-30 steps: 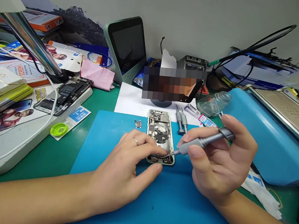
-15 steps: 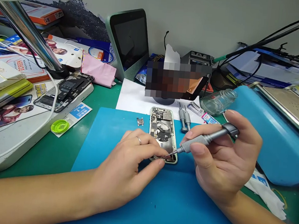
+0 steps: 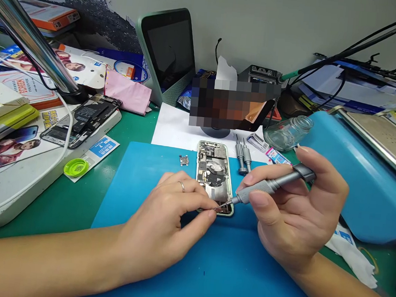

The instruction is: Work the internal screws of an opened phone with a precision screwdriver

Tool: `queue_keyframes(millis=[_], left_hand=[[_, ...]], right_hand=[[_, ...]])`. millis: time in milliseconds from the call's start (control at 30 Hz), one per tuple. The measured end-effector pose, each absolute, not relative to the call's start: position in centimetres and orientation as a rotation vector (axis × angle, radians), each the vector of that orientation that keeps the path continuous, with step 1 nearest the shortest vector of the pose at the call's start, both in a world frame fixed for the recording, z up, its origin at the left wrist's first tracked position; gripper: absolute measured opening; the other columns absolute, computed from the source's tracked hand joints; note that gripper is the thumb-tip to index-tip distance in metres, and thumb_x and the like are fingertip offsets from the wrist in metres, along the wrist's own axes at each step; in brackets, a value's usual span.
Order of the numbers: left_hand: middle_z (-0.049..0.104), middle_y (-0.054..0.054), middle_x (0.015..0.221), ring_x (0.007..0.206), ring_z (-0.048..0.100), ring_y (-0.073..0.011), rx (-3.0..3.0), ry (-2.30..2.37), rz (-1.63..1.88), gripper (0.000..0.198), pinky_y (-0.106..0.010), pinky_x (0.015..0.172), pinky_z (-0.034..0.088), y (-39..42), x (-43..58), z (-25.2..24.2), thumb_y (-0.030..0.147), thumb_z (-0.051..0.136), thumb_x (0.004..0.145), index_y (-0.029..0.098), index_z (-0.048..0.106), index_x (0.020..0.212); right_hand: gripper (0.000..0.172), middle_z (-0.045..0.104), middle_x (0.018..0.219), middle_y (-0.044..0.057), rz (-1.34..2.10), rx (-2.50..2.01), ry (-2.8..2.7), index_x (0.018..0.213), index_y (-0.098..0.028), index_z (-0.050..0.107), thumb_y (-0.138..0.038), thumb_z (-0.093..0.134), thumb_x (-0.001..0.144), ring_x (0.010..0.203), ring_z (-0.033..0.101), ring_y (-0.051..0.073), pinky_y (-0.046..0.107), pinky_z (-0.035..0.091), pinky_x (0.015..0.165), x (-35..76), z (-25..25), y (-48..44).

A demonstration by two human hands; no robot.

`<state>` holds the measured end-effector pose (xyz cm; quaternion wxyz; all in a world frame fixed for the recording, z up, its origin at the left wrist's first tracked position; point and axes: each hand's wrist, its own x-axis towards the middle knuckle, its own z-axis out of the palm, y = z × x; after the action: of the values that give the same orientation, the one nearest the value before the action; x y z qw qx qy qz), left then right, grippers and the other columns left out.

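Note:
An opened phone (image 3: 214, 168) lies on the blue mat (image 3: 172, 285), its inner parts bare. My right hand (image 3: 296, 217) is closed around a grey screwdriver (image 3: 260, 188), whose thin tip slants down to the left over the phone's bottom end. Thumb and forefinger of my left hand (image 3: 167, 220) pinch together right at that tip, over the phone's lower left corner. Whatever sits between those fingers is too small to make out. A small metal phone part (image 3: 184, 160) rests on the mat, left of the phone.
Two more screwdrivers (image 3: 242, 154) lie behind the phone, near a glass jar (image 3: 287, 132). A second opened phone (image 3: 86, 120) rests on the white lamp base (image 3: 24, 184) at left, beside a green lid (image 3: 76, 167). A blue machine (image 3: 361, 181) stands at right.
My left thumb and forefinger have closed together at the screwdriver's tip. The screwdriver has barely moved. The whole view has shifted slightly.

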<state>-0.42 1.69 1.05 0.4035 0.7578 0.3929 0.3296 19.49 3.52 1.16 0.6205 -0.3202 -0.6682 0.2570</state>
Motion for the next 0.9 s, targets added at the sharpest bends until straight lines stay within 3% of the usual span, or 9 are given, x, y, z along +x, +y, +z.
queue_keyframes(millis=[633,900], left_hand=[[0.072,0.009,0.088,0.088,0.06,-0.0148,1.904,1.038,0.819,0.016,-0.037,0.083,0.035,1.66,-0.42,1.01,0.022,0.06,0.098,0.027,0.071,0.087],[0.071,0.009,0.087,0.088,0.059,-0.0137,1.927,1.02,0.811,0.015,-0.036,0.083,0.035,1.76,-0.49,1.04,0.021,0.06,0.098,0.027,0.072,0.091]], right_hand=[[0.061,0.07,0.091,0.003,0.545,-0.673,-1.606,0.136,-0.032,0.056,-0.006,0.074,0.083,0.07,0.067,0.02,0.038,0.059,0.056,19.65,1.45,3.23],[0.06,0.069,0.092,0.002,0.563,-0.682,-1.599,0.135,-0.032,0.057,-0.005,0.073,0.083,0.071,0.067,0.019,0.037,0.059,0.057,19.56,1.48,3.17]])
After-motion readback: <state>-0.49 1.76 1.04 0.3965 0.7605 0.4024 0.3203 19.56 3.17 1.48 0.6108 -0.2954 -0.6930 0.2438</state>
